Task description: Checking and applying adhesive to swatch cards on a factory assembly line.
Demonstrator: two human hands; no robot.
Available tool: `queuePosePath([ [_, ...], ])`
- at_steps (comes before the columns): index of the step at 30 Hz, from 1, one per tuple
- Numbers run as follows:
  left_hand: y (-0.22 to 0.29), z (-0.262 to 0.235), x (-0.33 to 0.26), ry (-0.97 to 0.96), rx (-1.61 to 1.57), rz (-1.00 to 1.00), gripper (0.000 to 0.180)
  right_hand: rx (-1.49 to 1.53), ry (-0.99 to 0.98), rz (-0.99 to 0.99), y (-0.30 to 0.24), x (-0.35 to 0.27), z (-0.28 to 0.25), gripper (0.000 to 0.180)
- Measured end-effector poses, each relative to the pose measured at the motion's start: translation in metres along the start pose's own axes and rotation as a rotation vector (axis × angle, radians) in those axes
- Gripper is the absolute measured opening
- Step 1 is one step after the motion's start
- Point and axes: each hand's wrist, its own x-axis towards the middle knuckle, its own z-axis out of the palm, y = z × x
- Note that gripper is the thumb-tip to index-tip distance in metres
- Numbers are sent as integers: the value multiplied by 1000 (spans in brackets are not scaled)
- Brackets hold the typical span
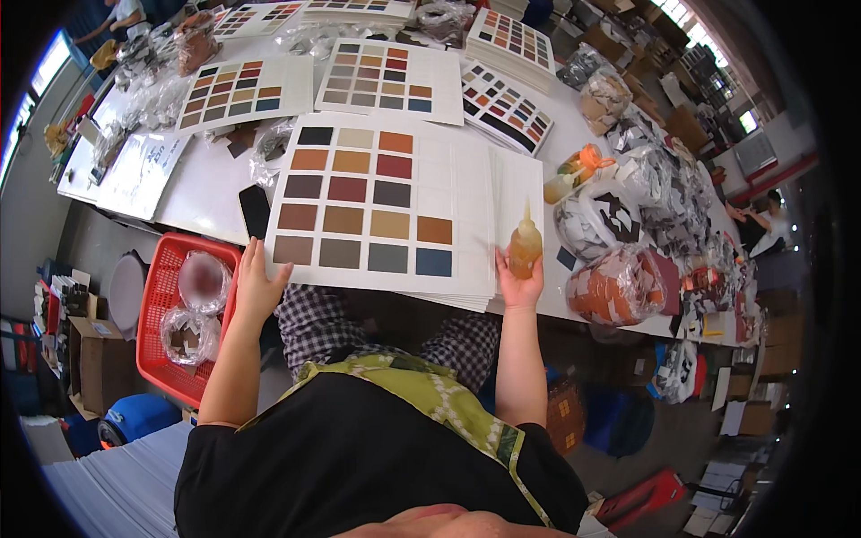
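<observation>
The left hand [258, 280] touches the near left corner of a white board [468, 215] with rows of coloured squares [347, 189]; the right hand [520, 280] holds a squeeze bottle [526, 247] of amber liquid (nozzle [527, 212] up) beside the board's right edge. A red basket [154, 314] with plastic-wrapped bundles [190, 338] stands to the left.

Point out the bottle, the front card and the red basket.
Bottle [526, 245]: head view, on its amber body.
Front card [434, 191]: head view, on its white surface, right of the swatches.
Red basket [169, 379]: head view, on its near wall.
</observation>
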Motion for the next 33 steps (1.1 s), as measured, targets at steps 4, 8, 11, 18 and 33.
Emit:
queuePosePath([
  [4, 23, -15, -2, -53, 47, 79, 93, -45, -18, -9, -4, 3, -3, 44],
  [8, 19, -22, 6, -99, -45, 65, 91, -53, -7, 0, -4, -1, -2, 44],
  [11, 18, -25, 9, -83, 0, 92, 90, -44, -113, 31, -5, -2, -2, 42],
  [18, 38, -54, 13, -49, -128, 97, 85, -67, -110, -8, -6, -3, 7, 27],
  [33, 63, -35, -18, -108, -1659, -429, 54, -339, -253, -218, -60, -21, 62, 27],
])
